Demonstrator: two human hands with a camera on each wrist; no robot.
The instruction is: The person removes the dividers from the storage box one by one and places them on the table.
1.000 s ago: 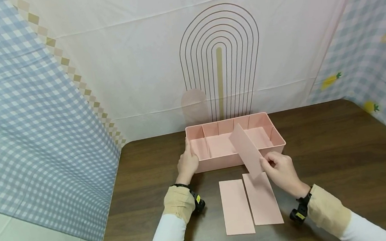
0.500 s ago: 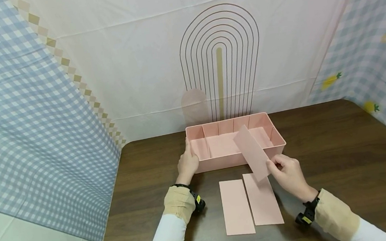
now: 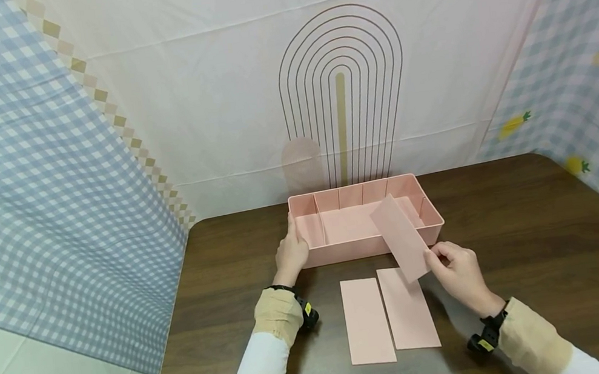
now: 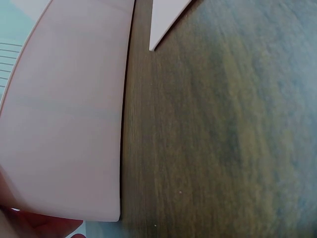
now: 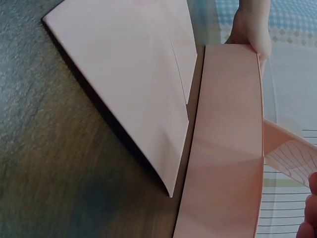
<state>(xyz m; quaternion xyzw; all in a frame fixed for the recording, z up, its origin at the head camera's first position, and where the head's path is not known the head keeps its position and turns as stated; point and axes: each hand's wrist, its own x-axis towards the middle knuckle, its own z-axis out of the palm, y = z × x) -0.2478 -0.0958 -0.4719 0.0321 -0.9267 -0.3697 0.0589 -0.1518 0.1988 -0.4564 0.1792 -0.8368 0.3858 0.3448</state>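
Observation:
A pink rectangular box [image 3: 346,251] stands at the back of the table, with one divider [image 3: 320,221] upright near its left end. My left hand [image 3: 291,252] grips the box's left end; some of its fingers [image 4: 44,225] show beneath that end in the left wrist view. Between thumb and fingers, my right hand [image 3: 462,274] pinches the right edge of a thin pink panel [image 3: 401,240]. This panel is tilted, its upper part over the box opening and its lower end in front. Two similar panels, one left [image 3: 367,321] and one right [image 3: 409,309], lie flat before the box.
A dark wooden table [image 3: 223,292] carries everything. Behind the box hangs a white cloth [image 3: 215,110] with an arch pattern. Blue checked cloth [image 3: 58,188] closes off the left side, and more checked cloth [image 3: 574,91] hangs at the right.
My right hand has drawn the pinched panel rightward and slightly toward me, and the panel's face has turned more into view. The left hand and the box have stayed put.

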